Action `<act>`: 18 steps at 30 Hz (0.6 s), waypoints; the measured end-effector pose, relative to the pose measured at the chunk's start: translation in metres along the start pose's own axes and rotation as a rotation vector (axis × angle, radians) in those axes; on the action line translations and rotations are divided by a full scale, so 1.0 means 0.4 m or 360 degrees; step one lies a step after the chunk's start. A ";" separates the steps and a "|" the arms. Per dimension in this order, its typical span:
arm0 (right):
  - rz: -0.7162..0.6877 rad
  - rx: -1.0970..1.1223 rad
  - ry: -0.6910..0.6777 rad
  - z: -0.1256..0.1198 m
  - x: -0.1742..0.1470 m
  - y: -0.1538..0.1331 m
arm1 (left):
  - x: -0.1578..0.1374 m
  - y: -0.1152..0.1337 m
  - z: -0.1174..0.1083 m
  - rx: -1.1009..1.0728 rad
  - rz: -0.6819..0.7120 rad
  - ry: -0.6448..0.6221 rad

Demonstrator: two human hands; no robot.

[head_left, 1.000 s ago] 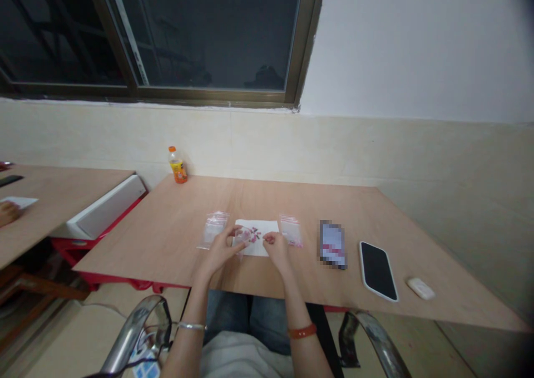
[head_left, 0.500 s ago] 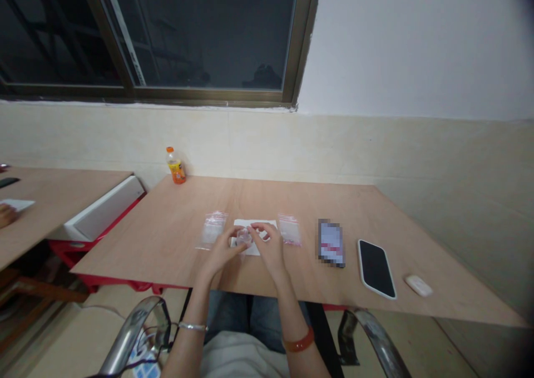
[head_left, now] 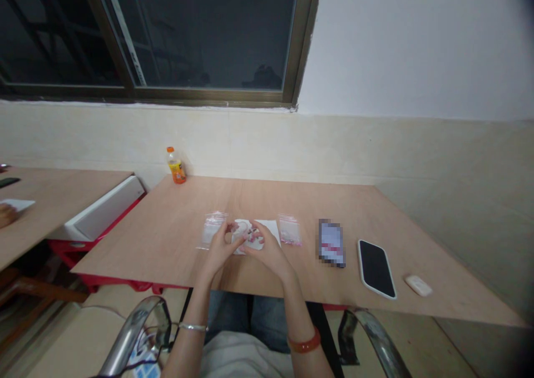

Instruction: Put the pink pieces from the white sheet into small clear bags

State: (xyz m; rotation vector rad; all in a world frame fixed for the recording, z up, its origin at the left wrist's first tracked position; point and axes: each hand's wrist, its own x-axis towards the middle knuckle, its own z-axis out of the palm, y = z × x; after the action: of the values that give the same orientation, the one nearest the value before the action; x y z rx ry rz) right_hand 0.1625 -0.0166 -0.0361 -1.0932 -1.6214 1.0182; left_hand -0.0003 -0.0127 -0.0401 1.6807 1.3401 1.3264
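Note:
Both my hands meet over a sheet of white paper (head_left: 272,226) near the table's front edge. Between their curled fingers is a small, clear, roundish plastic piece (head_left: 241,227); its exact kind is too small to make out. My left hand (head_left: 220,250) grips it from the left, thumb towards the middle. From the right, my right hand (head_left: 269,251) closes on it with thumb and fingers, partly hiding it. A clear zip bag (head_left: 211,234) lies just left of the paper, and another clear zip bag (head_left: 289,231) lies to its right.
Right of the bags lie a phone with a blurred screen (head_left: 331,244), a white-edged dark tablet-like device (head_left: 376,269) and a small white case (head_left: 418,285). An orange drink bottle (head_left: 177,167) stands at the table's back left corner. Metal chair armrests (head_left: 136,330) flank me.
My right hand has turned, its thumb now lower and its fingers spread wider around the clear piece. My left hand has shifted slightly. More of the paper's right side shows.

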 end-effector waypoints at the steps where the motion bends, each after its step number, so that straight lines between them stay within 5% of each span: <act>1: 0.0045 0.0030 -0.0027 0.001 0.000 0.004 | -0.001 0.001 0.003 -0.0008 -0.0004 0.0025; 9: -0.0056 0.0309 -0.0111 0.013 0.010 0.001 | -0.006 0.019 0.033 -0.0263 -0.0054 0.0049; 18: 0.0004 0.0580 -0.0111 -0.011 0.012 -0.021 | 0.006 0.059 -0.005 -0.0382 -0.0068 0.0181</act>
State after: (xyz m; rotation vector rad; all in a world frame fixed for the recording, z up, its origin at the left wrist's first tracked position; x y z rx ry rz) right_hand 0.1639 -0.0137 -0.0262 -0.8209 -1.4155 1.3047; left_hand 0.0058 -0.0178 -0.0175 1.4265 1.2176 1.5118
